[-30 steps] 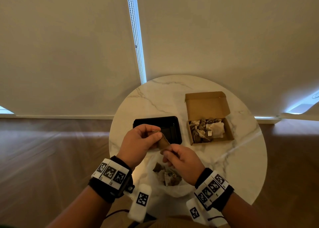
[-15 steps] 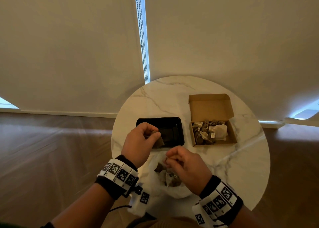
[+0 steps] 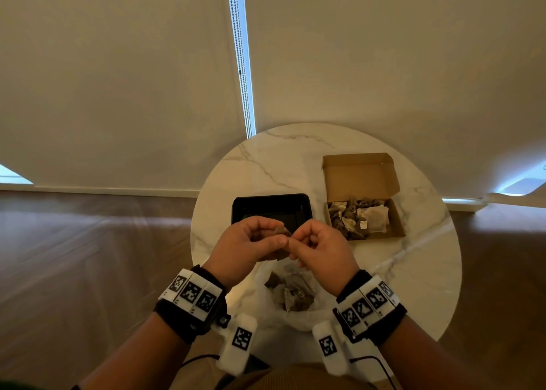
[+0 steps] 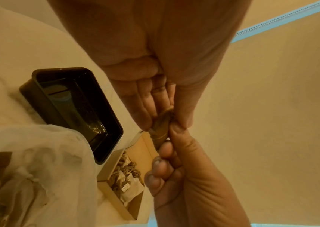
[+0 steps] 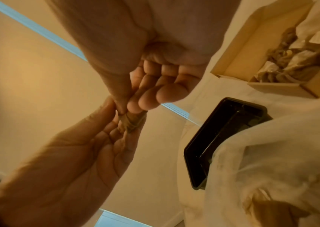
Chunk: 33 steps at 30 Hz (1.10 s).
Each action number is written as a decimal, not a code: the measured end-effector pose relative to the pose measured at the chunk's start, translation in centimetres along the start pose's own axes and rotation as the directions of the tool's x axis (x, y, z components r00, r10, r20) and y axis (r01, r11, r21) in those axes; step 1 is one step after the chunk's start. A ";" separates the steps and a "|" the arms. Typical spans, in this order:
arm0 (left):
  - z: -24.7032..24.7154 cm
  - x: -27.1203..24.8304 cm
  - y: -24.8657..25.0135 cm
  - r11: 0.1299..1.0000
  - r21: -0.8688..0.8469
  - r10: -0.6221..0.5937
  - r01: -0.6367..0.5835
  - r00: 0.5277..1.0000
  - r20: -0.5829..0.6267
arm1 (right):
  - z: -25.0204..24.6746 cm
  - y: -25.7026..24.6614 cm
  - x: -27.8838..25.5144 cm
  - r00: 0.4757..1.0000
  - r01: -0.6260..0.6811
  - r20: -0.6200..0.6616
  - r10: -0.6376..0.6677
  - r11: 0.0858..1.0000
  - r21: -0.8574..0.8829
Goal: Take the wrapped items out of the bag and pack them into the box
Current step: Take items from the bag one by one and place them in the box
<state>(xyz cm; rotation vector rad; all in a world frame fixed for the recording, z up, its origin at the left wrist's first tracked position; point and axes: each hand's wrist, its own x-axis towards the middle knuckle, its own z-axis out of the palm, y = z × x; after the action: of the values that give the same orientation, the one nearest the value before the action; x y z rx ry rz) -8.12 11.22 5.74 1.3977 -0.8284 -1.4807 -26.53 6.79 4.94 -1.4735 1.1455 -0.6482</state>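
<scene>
Both hands meet above the table's middle, pinching one small brown wrapped item [image 3: 282, 231] [image 4: 160, 130] [image 5: 131, 121] between them. My left hand [image 3: 251, 244] holds it from the left, thumb and fingers curled round it. From the right, my right hand [image 3: 320, 249] pinches its other end. Below the hands lies the white plastic bag [image 3: 266, 298] with several wrapped items inside [image 3: 292, 295]. The open cardboard box [image 3: 396, 227] sits at the right, partly filled with wrapped items [image 3: 354, 218].
An empty black plastic tray [image 3: 245, 209] lies just beyond the hands, left of the box. Everything rests on a small round marble table [image 3: 413, 271], with wooden floor around it and a blind-covered window behind.
My right hand has come up from over the bag and now pinches the wrapped item that the left hand held alone half a second ago. Both hands have risen slightly.
</scene>
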 end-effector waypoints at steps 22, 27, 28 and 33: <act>-2.4 -4.6 -2.8 0.950 0.306 -0.025 0.065 0.991 -0.134 | 7.6 11.6 3.0 0.915 0.089 0.292 0.278 0.566 -0.819; -2.8 -5.5 -3.0 0.952 0.293 -0.050 0.088 0.989 -0.136 | 8.0 12.5 3.1 0.913 0.108 0.290 0.286 0.515 -0.850; -3.0 -5.6 -3.0 0.948 0.303 -0.054 0.095 0.989 -0.139 | 8.2 12.7 3.1 0.916 0.106 0.284 0.284 0.512 -0.852; -3.8 -5.7 -3.2 0.928 0.358 -0.053 0.104 0.988 -0.148 | 8.8 12.4 3.4 0.919 0.083 0.281 0.275 0.563 -0.823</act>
<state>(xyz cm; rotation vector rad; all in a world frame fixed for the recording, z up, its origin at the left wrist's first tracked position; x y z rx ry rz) -5.25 18.08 4.49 1.8056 -1.0065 -1.3152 -21.30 8.36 -9.60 -2.1786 1.2599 0.3708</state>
